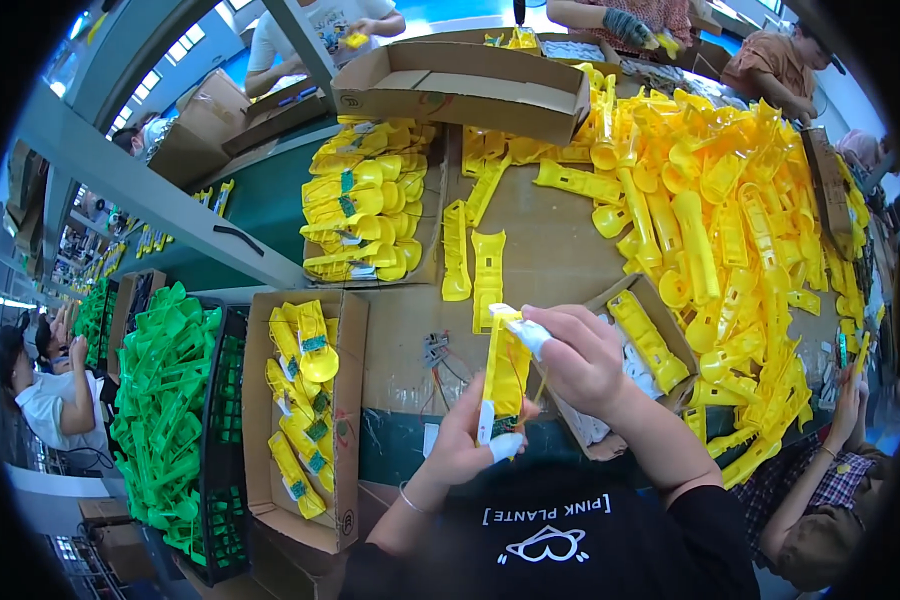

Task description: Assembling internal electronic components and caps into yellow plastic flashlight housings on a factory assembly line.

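In front of my chest I hold a long yellow plastic shell (508, 372), tilted, its hollow side showing. My left hand (460, 440) is closed round the lower end, where a small green circuit board (507, 428) and thin wires show. My right hand (582, 358) pinches the upper end; whether a small part is between those fingertips is hidden. White coverings sit on some fingertips of both hands. Just beyond lie two more yellow shells (488, 270) on the cardboard surface. Left of my hands is a bundle of thin wires with grey ends (436, 350).
A large heap of yellow shells (710, 220) covers the right side. An open box (660, 395) holds white pieces beside my right forearm. To the left stand a carton (350, 400) of wired yellow parts and a black crate (228, 440) of green parts. Other people work around the table.
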`<state>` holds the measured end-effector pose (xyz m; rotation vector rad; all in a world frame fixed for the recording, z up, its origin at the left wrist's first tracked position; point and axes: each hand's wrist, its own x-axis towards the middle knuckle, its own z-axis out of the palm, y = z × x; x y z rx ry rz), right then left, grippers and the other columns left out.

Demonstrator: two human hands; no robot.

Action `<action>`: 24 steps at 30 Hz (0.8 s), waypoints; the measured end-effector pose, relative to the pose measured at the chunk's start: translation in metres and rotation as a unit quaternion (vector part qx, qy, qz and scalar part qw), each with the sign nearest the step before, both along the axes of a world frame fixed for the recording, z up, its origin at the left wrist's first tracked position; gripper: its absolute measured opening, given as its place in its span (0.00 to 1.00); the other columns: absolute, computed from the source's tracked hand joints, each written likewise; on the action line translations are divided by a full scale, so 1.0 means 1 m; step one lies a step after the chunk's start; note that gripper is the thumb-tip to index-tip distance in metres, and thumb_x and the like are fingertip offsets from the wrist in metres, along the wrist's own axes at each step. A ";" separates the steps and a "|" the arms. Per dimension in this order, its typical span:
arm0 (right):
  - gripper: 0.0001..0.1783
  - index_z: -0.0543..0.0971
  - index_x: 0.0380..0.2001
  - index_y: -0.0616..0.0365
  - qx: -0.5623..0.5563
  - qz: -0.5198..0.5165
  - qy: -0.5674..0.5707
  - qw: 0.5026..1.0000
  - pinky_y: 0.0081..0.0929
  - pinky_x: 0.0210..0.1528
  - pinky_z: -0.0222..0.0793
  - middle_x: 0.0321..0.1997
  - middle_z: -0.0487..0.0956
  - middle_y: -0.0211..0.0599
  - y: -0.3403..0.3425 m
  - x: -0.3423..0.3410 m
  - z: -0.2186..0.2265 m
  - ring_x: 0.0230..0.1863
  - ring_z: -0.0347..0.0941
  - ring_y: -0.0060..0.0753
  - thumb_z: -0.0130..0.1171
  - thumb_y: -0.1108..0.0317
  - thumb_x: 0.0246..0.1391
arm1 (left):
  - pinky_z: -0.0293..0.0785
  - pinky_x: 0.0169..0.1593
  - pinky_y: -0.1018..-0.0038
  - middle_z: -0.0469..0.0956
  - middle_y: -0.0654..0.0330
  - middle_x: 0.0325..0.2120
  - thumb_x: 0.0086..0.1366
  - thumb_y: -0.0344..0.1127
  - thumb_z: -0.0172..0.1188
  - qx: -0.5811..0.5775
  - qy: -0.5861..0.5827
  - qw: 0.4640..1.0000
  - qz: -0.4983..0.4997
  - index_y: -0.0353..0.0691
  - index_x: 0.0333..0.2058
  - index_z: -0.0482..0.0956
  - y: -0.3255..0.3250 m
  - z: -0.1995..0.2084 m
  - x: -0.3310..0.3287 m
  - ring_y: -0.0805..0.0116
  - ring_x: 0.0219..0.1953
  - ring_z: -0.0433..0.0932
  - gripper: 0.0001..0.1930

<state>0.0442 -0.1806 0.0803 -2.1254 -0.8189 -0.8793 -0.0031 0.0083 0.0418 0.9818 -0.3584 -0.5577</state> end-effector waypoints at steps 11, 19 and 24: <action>0.20 0.75 0.36 0.62 0.005 0.099 0.182 0.978 0.28 0.38 0.73 0.31 0.78 0.39 0.006 0.015 0.003 0.35 0.77 0.38 0.57 0.85 0.34 | 0.68 0.51 0.75 0.69 0.58 0.49 0.52 0.24 0.61 0.015 0.063 0.998 0.025 0.32 0.60 0.55 0.014 0.003 -0.021 0.71 0.47 0.72 0.37; 0.25 0.66 0.48 0.66 0.313 0.331 0.511 0.729 0.27 0.51 0.69 0.46 0.75 0.41 0.018 0.006 -0.016 0.48 0.73 0.30 0.62 0.80 0.45 | 0.68 0.51 0.76 0.72 0.59 0.46 0.49 0.25 0.64 -0.055 0.117 0.989 0.072 0.33 0.57 0.60 0.027 -0.014 -0.028 0.72 0.47 0.73 0.36; 0.22 0.67 0.46 0.63 0.168 0.331 0.558 0.742 0.25 0.49 0.69 0.44 0.76 0.37 0.040 0.029 -0.011 0.47 0.73 0.27 0.62 0.73 0.48 | 0.70 0.46 0.74 0.74 0.59 0.41 0.49 0.25 0.63 0.045 0.055 0.983 0.167 0.34 0.53 0.65 0.063 0.001 -0.035 0.71 0.42 0.74 0.30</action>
